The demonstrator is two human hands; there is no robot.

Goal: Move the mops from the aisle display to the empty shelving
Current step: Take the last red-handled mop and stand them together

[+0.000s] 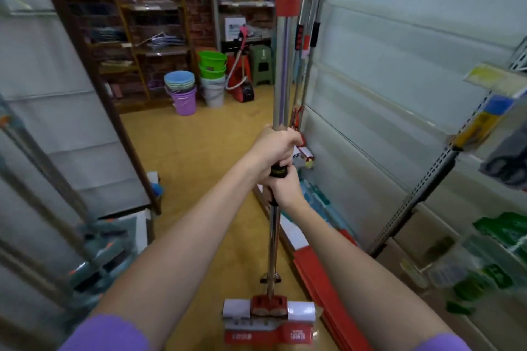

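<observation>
Pale shelving ran along the right of the aisle, its back panels bare in the middle stretch. A slotted metal upright leaned across it, with blurred packaged goods hanging on the near right. Left side: a pale panel in a dark frame, and in front of it a cluster of grey-headed mops standing on long handles, blurred. Brick wall with wooden racks closed off the far end.

The floor was yellow-brown. On it at the far end stood stacked buckets, blue over purple; beside them green buckets on a grey one, then a green stool. Flat red packages lay along the foot of the right shelving, close to the mop's path.

More mops with metal poles leaned against the right shelving, just behind the held one, poles nearly touching it.

The held mop stood roughly upright mid-aisle, chrome pole, red sleeve up top, red-and-white sponge head low near the floor.

Left hand was wrapped round the pole, upper grip. Right hand was clamped just below it, on the black collar. The two hands were touching. Purple sleeves showed at the bottom edge.
</observation>
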